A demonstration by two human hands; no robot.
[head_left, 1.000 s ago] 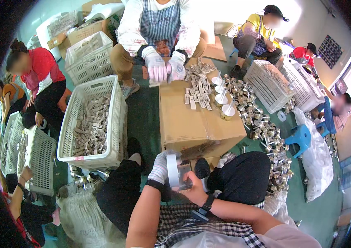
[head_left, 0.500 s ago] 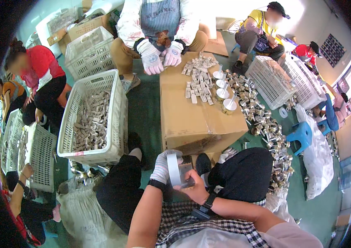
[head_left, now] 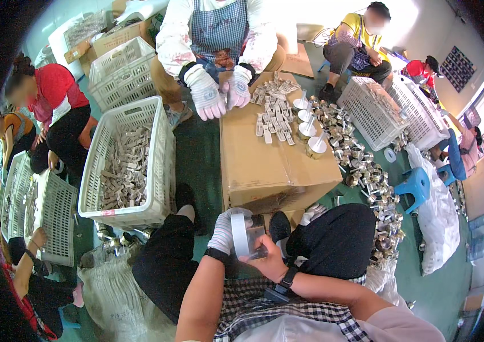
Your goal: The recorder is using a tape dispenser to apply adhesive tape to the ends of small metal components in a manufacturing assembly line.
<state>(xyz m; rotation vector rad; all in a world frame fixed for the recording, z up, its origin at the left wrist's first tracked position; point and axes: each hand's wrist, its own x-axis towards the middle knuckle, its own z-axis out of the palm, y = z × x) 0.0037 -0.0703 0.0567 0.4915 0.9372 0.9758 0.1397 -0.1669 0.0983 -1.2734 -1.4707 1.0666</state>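
Note:
Between my knees, both hands hold a shiny object with a pale, slightly curved band (head_left: 240, 235) and a dark, reflective side. Its exact kind I cannot make out. My left hand (head_left: 223, 235), in a striped white glove, is closed round its left side. Bare-fingered, my right hand (head_left: 269, 261) grips the lower right side, thumb up against the reflective part. Ahead stands a cardboard box (head_left: 265, 171) bearing small flat metal pieces (head_left: 276, 108) and several metal cups with white discs and upright stems (head_left: 307, 128).
A white crate (head_left: 162, 194) of small metal parts stands left of the box. Loose metal cups (head_left: 362, 176) cover the floor at right, near a blue stool (head_left: 415, 189). Opposite sits a co-worker with gloved hands (head_left: 208, 97); other people work around. A plastic sack (head_left: 119, 290) lies lower left.
The co-worker opposite has lowered and shifted their gloved hands slightly, with the fingers now pointing down. My own hands and the object in them have hardly moved.

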